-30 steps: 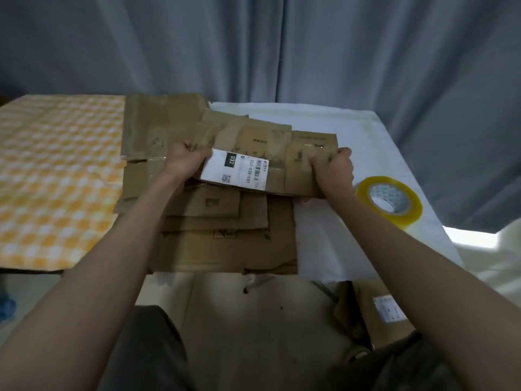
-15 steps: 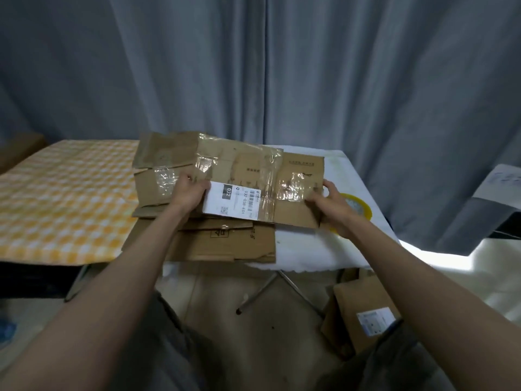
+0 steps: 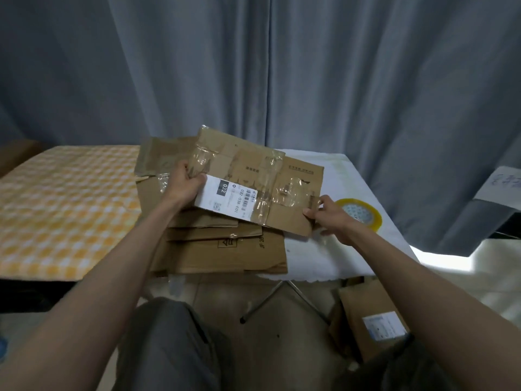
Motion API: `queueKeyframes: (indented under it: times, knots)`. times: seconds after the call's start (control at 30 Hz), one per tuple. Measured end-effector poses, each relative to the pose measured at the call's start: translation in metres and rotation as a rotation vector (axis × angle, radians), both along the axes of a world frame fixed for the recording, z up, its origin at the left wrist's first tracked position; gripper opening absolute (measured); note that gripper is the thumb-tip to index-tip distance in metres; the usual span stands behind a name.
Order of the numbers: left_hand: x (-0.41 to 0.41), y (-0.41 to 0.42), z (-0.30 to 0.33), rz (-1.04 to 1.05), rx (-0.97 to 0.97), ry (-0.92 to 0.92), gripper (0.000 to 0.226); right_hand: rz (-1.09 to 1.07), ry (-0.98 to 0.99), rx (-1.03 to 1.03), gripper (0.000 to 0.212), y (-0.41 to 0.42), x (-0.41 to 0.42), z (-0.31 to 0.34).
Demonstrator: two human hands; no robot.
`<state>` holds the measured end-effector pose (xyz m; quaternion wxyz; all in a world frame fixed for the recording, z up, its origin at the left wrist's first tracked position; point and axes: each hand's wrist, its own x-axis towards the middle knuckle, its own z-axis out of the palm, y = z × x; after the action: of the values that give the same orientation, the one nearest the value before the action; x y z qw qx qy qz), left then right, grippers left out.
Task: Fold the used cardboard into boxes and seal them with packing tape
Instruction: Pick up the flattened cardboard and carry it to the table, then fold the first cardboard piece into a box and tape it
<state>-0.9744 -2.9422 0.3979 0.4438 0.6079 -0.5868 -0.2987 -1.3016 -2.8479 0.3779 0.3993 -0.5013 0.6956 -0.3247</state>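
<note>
Held piece: a flattened cardboard sheet [image 3: 293,193], brown, with strips of old clear tape and a white shipping label [image 3: 228,199] on its near left part; it is lifted above the stack and tilted, its left end higher.
Left hands detail: the left hand [image 3: 184,185] grips the sheet's left edge, thumb on top by the label, fingers curled under.
Right hands detail: the right hand [image 3: 328,214] pinches the sheet's lower right corner between thumb and fingers.
Stack: more flattened cardboard [image 3: 225,249] lies piled on the bench directly below the held sheet, reaching the near edge.
Tape: a roll of packing tape [image 3: 363,214], yellowish, lies flat on the bench just right of the right hand.
Bench: a white-covered bench [image 3: 332,258] with metal legs.
Left side: a surface under an orange-and-white checked cloth [image 3: 62,207].
Floor: another brown cardboard box [image 3: 363,314] with a label, lower right.
Behind: grey curtains [image 3: 253,66].
</note>
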Motion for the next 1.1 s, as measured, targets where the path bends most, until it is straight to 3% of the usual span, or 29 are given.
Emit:
queueKeyframes:
  times: [0.1,0.2,0.27,0.37,0.5,0.8,0.87,0.97,1.1]
  knots:
    - [0.004,-0.018,0.009,-0.014,-0.011,-0.08,0.024,-0.019,-0.039,-0.077,0.012,-0.005,0.005,0.001]
    - [-0.008,-0.036,0.017,-0.03,0.0,-0.127,0.025,-0.071,-0.09,-0.079,0.038,-0.012,0.0,0.001]
    - [-0.019,-0.042,0.016,-0.03,0.025,-0.149,0.035,-0.066,-0.131,-0.063,0.043,-0.015,-0.006,-0.003]
    - [-0.036,-0.05,0.004,-0.009,0.035,-0.314,0.058,-0.092,-0.22,-0.087,0.028,-0.016,-0.013,-0.01]
    - [-0.06,-0.055,-0.017,0.055,-0.039,-0.447,0.063,-0.121,-0.293,-0.138,0.034,-0.017,-0.021,-0.019]
    - [-0.061,-0.033,0.009,0.011,-0.13,-0.042,0.094,-0.11,-0.312,-0.376,0.028,-0.028,-0.015,0.006]
    - [-0.063,-0.019,0.015,-0.027,-0.145,0.036,0.099,-0.049,-0.369,-0.389,0.043,-0.029,-0.01,0.022]
    - [-0.07,0.005,0.016,-0.059,-0.196,0.053,0.09,0.048,-0.37,-0.314,0.103,-0.027,-0.004,0.037]
    - [-0.074,0.027,0.004,-0.071,-0.206,0.089,0.082,0.101,-0.291,-0.325,0.108,-0.014,-0.006,0.042]
